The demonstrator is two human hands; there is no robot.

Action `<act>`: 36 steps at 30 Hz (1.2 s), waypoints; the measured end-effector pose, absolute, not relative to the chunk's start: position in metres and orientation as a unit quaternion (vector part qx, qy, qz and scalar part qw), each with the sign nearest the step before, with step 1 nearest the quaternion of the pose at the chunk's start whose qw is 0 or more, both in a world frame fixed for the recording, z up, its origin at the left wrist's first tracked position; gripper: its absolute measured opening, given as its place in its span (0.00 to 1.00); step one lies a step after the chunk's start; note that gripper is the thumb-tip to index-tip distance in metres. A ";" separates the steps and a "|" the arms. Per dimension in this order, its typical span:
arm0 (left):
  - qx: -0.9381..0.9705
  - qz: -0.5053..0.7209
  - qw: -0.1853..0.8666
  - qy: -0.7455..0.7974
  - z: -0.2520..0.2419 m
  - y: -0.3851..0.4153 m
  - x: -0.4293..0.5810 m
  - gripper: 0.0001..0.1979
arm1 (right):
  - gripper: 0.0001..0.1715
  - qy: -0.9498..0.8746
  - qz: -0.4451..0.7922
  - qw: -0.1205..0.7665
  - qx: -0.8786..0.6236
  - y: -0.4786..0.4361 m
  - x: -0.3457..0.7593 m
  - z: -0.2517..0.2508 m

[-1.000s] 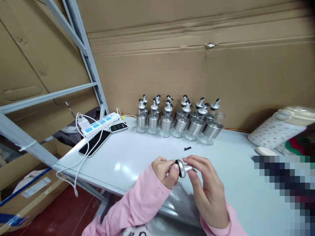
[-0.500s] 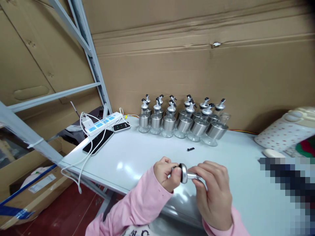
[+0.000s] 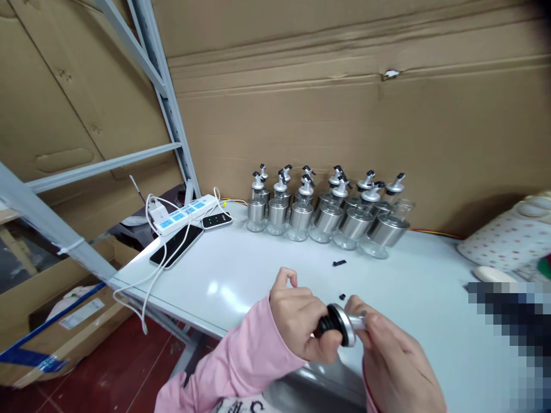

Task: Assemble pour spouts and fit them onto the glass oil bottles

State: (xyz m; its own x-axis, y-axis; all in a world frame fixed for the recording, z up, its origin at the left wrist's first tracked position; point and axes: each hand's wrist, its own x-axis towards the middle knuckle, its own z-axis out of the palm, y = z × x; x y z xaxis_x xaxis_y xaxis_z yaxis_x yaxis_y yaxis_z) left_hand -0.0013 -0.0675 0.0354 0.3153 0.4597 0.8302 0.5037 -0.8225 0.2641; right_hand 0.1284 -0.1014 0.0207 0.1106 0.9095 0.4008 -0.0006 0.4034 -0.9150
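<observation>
Btwn pinched hands [image 3: 299, 321], slvr/blk pourer [image 3: 345, 326]

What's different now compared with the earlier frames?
The pourer top has moved toward the person and slightly right. The right hand, looser on its spout at first, now pinches the tip. A small black bit now shows beyond that hand; it may have been hidden before. The left hand keeps its grip on the black end; the bottles and black strip stay put.

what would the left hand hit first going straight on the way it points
Probably the right hand, at the far end of the silver-and-black round-flanged pourer that the left hand grips; depth is hard to judge.
</observation>
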 end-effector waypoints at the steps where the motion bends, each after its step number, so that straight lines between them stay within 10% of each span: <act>1: -0.814 -0.503 0.062 -0.283 0.037 -0.067 -0.003 0.29 | 0.22 -0.539 0.391 0.625 -0.407 -0.101 0.128 0.021; 15: -0.840 -0.461 0.119 -0.259 0.036 -0.055 -0.018 0.30 | 0.30 -0.460 0.582 0.551 -0.383 -0.098 0.124 0.036; 31: -0.777 -0.550 0.121 -0.280 0.039 -0.028 -0.082 0.18 | 0.17 -0.593 -0.032 0.669 -0.446 -0.092 0.145 0.020; 36: -0.779 -0.226 0.016 -0.585 0.029 -0.014 -0.086 0.10 | 0.12 -0.625 0.028 0.608 -0.488 -0.089 0.145 0.019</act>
